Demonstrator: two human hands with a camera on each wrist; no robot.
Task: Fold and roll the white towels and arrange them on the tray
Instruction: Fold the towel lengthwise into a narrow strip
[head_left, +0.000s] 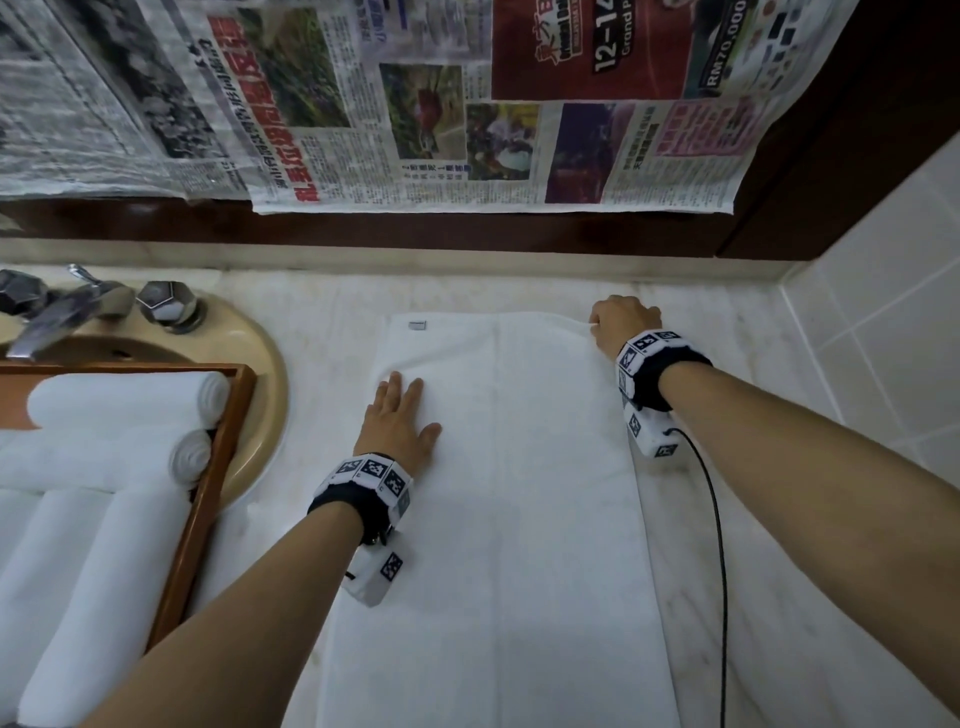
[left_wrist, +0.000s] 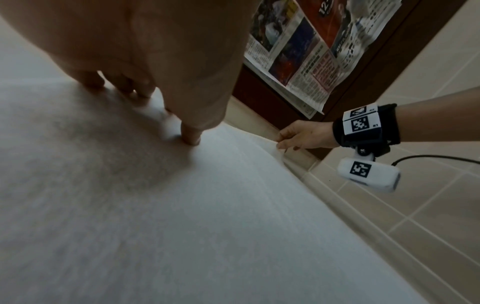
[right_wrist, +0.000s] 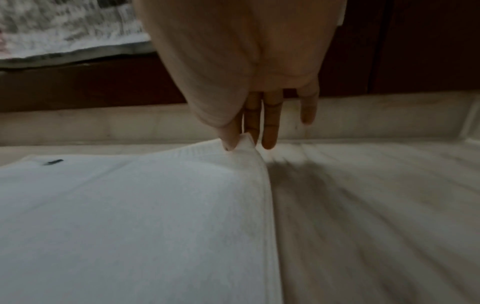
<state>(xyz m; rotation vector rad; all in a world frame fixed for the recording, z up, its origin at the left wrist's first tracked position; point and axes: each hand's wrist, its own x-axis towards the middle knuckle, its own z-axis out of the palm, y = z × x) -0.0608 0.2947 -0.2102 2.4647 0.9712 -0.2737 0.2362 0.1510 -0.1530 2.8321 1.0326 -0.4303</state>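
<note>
A long white towel lies flat on the marble counter, with a small grey label near its far left corner. My left hand rests flat on the towel's left part, fingers straight. In the left wrist view its fingertips press the cloth. My right hand pinches the towel's far right corner between thumb and forefinger and lifts it slightly. A wooden tray at the left holds several rolled white towels.
A beige sink with a chrome tap sits behind the tray. Newspaper hangs over the dark wall panel behind the counter. A tiled wall bounds the right side. A black cable trails from my right wrist.
</note>
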